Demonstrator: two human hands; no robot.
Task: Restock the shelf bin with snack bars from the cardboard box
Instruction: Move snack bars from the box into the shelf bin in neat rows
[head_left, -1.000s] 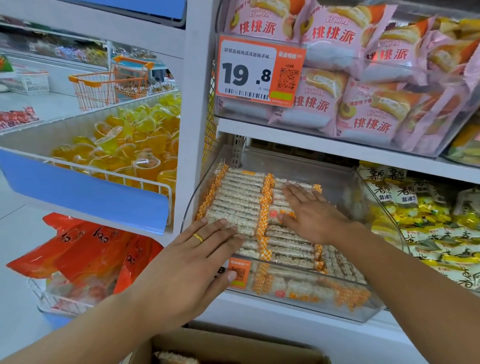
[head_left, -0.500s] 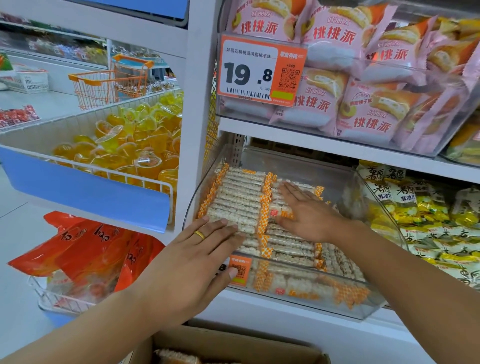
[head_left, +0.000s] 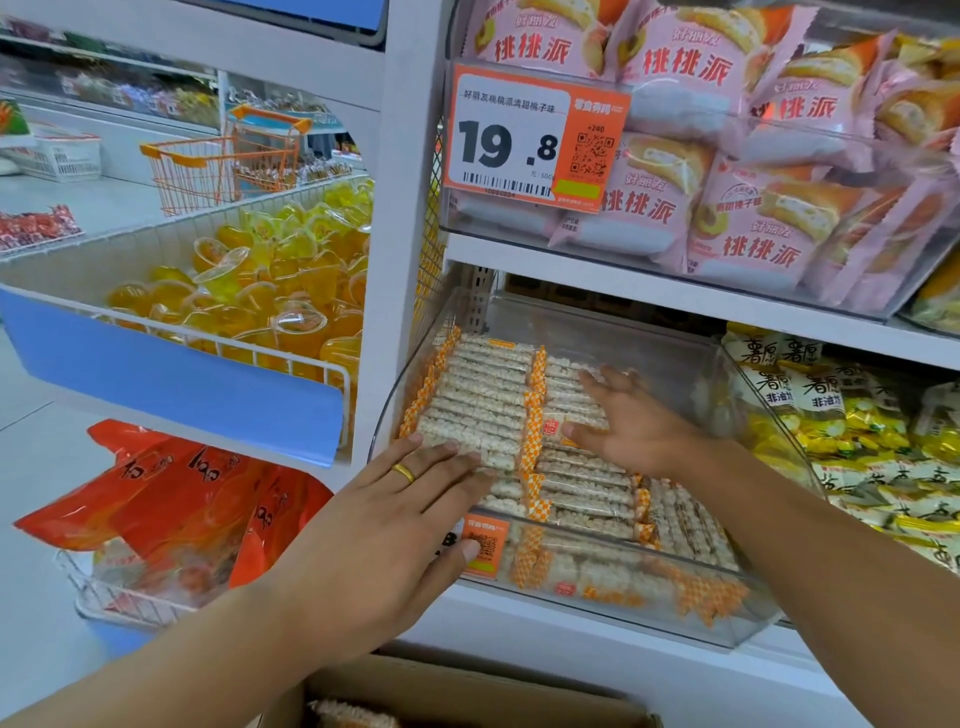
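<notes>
Two rows of bars (head_left: 480, 402) fill the clear bin (head_left: 701, 618) on the middle shelf, pale puffed sticks in wrappers with orange checked ends. Above it, an orange price tag (head_left: 535, 140) reads "19.8" with a barcode and QR code, clipped to a bin of pink packs (head_left: 748, 228) printed "桃桃派". A smaller orange tag (head_left: 485, 545) with a QR code sits on the bars' bin front. To the right lie yellow bags (head_left: 841, 415) marked "非油炸". Far left, a wire shelf holds yellow jelly cups (head_left: 270, 291); below it are red-orange bags (head_left: 171, 499).

Left hand (head_left: 374, 540), wearing a gold ring (head_left: 403, 472), lies flat and released, fingers straight on the near end of the left row, thumb against the small tag. Right hand (head_left: 631, 426) is likewise spread flat, pressing the right row, grasping nothing.

At the near edge the box (head_left: 467, 696) shows, a few bars inside.

Compared with half a second ago, both hands sit in nearly the same places; the right fingers are splayed a touch wider.
</notes>
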